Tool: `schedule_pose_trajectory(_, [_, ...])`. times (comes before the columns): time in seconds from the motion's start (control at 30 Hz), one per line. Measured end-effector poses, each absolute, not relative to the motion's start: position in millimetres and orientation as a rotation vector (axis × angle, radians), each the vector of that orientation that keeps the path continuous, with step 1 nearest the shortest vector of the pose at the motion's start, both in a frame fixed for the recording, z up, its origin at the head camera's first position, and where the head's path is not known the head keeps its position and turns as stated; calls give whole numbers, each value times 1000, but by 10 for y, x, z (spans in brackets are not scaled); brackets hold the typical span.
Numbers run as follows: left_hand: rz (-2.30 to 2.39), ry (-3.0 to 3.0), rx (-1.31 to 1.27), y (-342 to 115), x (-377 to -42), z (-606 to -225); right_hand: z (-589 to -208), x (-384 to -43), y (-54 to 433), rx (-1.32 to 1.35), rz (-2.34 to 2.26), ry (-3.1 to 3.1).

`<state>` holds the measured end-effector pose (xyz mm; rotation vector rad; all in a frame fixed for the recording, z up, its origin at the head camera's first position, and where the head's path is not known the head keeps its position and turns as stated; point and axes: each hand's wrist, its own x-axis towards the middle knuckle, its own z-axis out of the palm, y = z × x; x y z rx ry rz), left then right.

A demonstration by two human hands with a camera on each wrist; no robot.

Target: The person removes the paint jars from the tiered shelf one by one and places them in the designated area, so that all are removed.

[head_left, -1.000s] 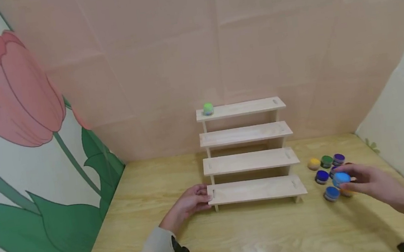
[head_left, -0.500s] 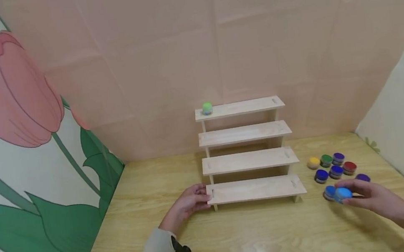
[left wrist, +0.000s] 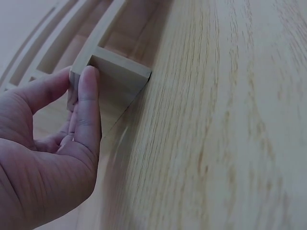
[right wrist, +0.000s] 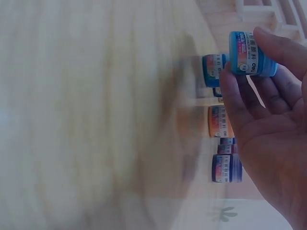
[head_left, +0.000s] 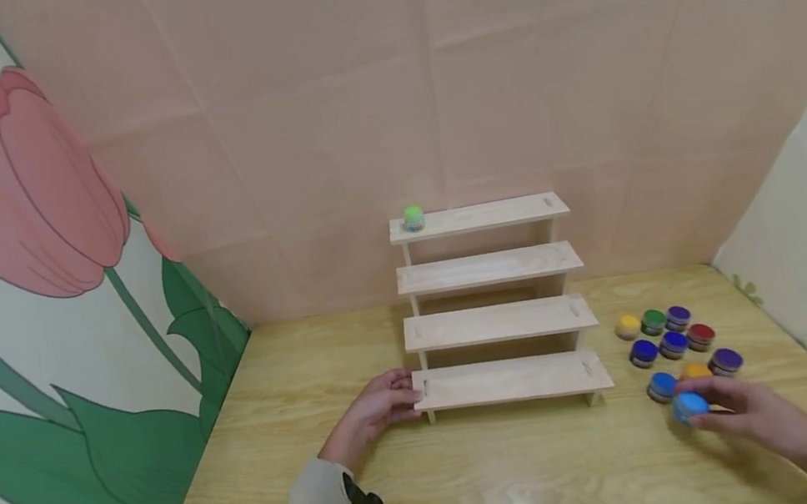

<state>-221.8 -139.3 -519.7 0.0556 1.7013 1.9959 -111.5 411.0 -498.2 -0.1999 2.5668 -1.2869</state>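
A four-tier wooden display shelf (head_left: 499, 323) stands against the back wall. My left hand (head_left: 380, 406) pinches the left end of its lowest board; in the left wrist view the thumb and a finger clasp the board's end (left wrist: 74, 84). My right hand (head_left: 752, 415) holds a light blue paint jar (head_left: 690, 407) between thumb and fingers, above the table at the near side of the other jars. In the right wrist view that labelled jar (right wrist: 249, 53) is clear of the table. A light green paint jar (head_left: 414, 218) sits at the left end of the top board.
Several paint jars stand on the table right of the shelf, among them a blue jar (head_left: 662, 387), an orange jar (head_left: 694, 371), a purple jar (head_left: 725, 362), a red jar (head_left: 701, 336) and a green jar (head_left: 653, 321). Flower-printed panels flank the wooden table (head_left: 536, 471).
My right hand has drawn the light blue jar towards me, away from the other jars, uncovering the red, purple and orange ones. The left hand stays at the shelf.
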Motion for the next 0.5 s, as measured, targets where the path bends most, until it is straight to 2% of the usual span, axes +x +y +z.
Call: schedule_pose_trajectory(0.5, [1992,1732,32,-1383,-2212,-5210,-5169,-1105,4082,-340,-1221,2603])
